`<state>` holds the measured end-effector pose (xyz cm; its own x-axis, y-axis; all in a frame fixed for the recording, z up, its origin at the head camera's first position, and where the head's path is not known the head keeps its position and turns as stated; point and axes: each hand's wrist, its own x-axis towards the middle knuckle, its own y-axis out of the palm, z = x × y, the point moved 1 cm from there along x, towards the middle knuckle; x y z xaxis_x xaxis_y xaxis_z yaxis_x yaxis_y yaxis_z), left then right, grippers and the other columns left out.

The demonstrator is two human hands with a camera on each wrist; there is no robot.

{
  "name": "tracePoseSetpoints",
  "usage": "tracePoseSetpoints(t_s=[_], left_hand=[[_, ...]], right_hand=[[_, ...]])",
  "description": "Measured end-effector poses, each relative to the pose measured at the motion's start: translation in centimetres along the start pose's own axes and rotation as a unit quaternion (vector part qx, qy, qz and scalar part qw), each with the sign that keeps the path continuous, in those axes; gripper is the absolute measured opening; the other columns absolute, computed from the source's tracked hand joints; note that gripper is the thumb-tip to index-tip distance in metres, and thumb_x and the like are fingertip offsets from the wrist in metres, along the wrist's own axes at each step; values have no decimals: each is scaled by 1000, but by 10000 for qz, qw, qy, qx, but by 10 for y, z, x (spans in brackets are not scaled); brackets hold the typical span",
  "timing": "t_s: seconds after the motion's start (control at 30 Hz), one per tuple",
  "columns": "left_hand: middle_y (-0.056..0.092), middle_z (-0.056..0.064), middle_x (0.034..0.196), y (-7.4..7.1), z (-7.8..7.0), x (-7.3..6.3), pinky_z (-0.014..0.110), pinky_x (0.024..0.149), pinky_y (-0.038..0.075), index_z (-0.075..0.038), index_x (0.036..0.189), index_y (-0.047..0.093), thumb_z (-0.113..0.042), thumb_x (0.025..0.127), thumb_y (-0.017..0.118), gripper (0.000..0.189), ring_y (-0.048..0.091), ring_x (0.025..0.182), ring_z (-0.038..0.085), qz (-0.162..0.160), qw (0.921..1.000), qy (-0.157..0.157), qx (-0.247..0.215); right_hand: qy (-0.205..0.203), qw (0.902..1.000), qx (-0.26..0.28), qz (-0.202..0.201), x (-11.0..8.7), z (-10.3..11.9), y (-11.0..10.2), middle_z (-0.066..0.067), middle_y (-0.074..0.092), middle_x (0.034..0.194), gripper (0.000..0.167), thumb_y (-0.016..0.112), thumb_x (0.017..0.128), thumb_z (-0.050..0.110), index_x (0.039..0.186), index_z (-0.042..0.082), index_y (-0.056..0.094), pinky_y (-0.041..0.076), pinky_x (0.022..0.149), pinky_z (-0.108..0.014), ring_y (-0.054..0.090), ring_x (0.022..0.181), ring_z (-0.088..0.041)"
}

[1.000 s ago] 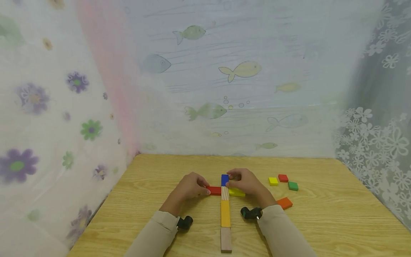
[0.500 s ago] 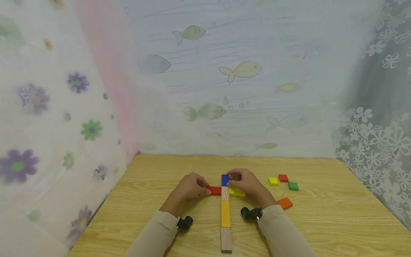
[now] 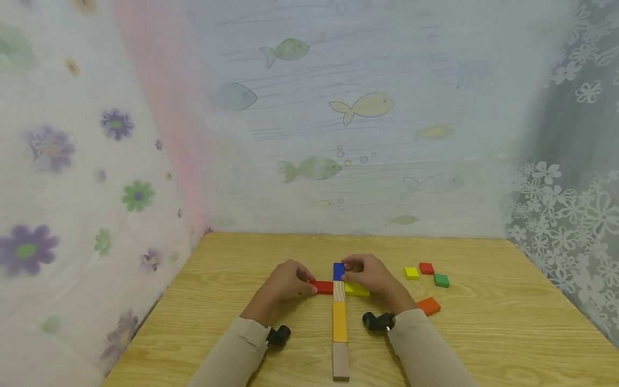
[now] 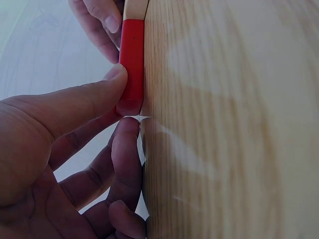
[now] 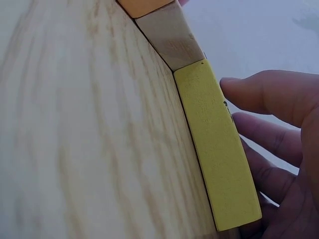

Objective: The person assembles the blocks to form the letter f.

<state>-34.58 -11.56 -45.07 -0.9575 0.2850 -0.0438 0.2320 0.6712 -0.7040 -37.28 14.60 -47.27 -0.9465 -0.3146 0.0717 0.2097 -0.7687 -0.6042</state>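
Flat wooden blocks form a cross on the table. My left hand (image 3: 289, 279) pinches the outer end of the red block (image 3: 322, 287), the cross's left arm. In the left wrist view, the thumb (image 4: 119, 74) lies against that red block. At the top stands the blue block (image 3: 338, 271), with the thumb and fingertips of my right hand (image 3: 369, 273) at its right side. A yellow block (image 3: 357, 290) makes the right arm, partly beneath the right hand. Between the arms sits a striped natural-wood block (image 3: 339, 291); an orange-yellow block (image 3: 340, 321) and a plain wood block (image 3: 340, 361) continue toward me.
To the right lie a small yellow block (image 3: 411, 273), a small red block (image 3: 426, 268) and a green block (image 3: 441, 280). An orange block (image 3: 429, 306) is partly hidden by the right wrist. Patterned sheets enclose the wooden table (image 3: 232, 258) behind and at the sides.
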Motion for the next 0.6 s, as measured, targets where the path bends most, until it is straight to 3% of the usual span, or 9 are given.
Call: tracePoseSetpoints(t_s=[0.6], left_hand=[[73, -5, 89, -1, 1, -2, 32, 66, 56, -21, 95, 81, -25, 85, 88, 13, 64, 76, 17, 71, 10000, 34, -54]], right_hand=[[-35, 9999, -137, 57, -1, 6, -3, -1, 71, 117, 47, 75, 95, 26, 139, 13, 64, 55, 98, -45, 66, 108, -18]])
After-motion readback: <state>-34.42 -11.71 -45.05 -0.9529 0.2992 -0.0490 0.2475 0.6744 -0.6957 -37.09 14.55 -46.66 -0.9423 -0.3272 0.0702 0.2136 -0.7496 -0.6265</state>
